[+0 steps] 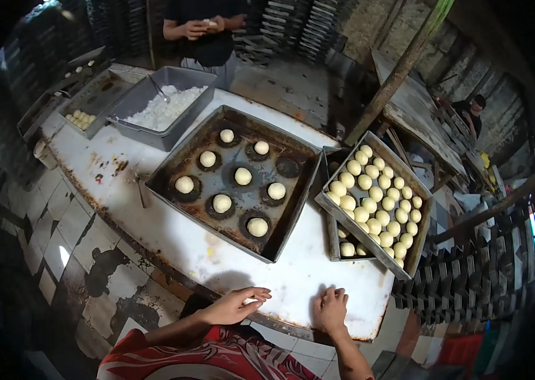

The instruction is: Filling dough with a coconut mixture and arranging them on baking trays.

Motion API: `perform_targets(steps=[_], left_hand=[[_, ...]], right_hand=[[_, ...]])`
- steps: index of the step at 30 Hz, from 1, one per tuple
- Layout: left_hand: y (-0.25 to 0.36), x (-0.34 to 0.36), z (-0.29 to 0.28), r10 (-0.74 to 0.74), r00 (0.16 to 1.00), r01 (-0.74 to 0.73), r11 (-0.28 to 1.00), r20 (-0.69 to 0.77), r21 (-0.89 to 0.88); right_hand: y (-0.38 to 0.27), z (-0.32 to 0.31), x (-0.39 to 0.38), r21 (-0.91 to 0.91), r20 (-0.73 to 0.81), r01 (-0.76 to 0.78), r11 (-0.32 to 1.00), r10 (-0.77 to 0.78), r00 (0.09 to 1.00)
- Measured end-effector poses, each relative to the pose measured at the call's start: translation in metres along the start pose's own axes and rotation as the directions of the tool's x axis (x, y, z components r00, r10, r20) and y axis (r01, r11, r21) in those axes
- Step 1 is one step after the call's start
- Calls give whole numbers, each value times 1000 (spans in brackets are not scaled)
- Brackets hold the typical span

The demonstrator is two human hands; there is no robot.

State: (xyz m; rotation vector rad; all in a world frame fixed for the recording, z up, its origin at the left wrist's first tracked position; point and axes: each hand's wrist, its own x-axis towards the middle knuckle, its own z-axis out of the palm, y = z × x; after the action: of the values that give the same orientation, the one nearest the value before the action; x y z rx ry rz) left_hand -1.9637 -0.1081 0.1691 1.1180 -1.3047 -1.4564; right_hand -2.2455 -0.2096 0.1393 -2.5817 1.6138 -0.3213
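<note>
Left hand (234, 305) is resting at the near edge of the worn white metal-topped table (153, 228), fingers loosely curled and slightly apart; a pale bit shows under the fingertips, possibly dough, but it is too small to tell, so whether the hand is pinching anything I cannot tell. Right hand (331, 308) is lying flat, palm down, fingers together, on the same edge, holding nothing visible.

The dark, blackened rectangular baking tray (172, 166) is sitting in the middle of the table, well apart from both hands, carrying eight round pale dough balls (243, 176) on dark rings; one ring at the far right corner is standing bare. Just right of it, a tilted grey metal tray packed with small dough balls (373, 204) is overlapping a second tray beneath. Farther back: a grey tub of white crumbly filling (161, 106) and a smaller tray.

Judgement on handling: balls should be set centred on their rings, lowered rather than dropped, kept apart so none are touching.

Edges and room: open tabletop is lying between the hands and the dark tray, widest at the left. The packed tray is overhanging the table's right edge; reaching there calls for care. A standing person (203, 31) is occupying the far side.
</note>
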Motion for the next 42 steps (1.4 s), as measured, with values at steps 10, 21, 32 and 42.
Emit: perform_targets(steps=[10, 21, 32, 42], left_hand=[[31, -24, -134, 40, 999, -43, 995, -29, -93], [47, -27, -188, -57, 983, 65, 997, -177, 42], [15, 105, 18, 67, 981, -113, 960, -183, -257], [-52, 270, 98, -145, 935, 19, 931, -322, -365]], right_hand=[[-133, -44, 295, 251, -67, 328, 911, -322, 944], [-128, 80, 393, 427, -72, -104, 898, 148, 986], [-50, -39, 182, 415, -786, 272, 868, 191, 588], [95, -16, 87, 96, -532, 245, 965, -158, 832]])
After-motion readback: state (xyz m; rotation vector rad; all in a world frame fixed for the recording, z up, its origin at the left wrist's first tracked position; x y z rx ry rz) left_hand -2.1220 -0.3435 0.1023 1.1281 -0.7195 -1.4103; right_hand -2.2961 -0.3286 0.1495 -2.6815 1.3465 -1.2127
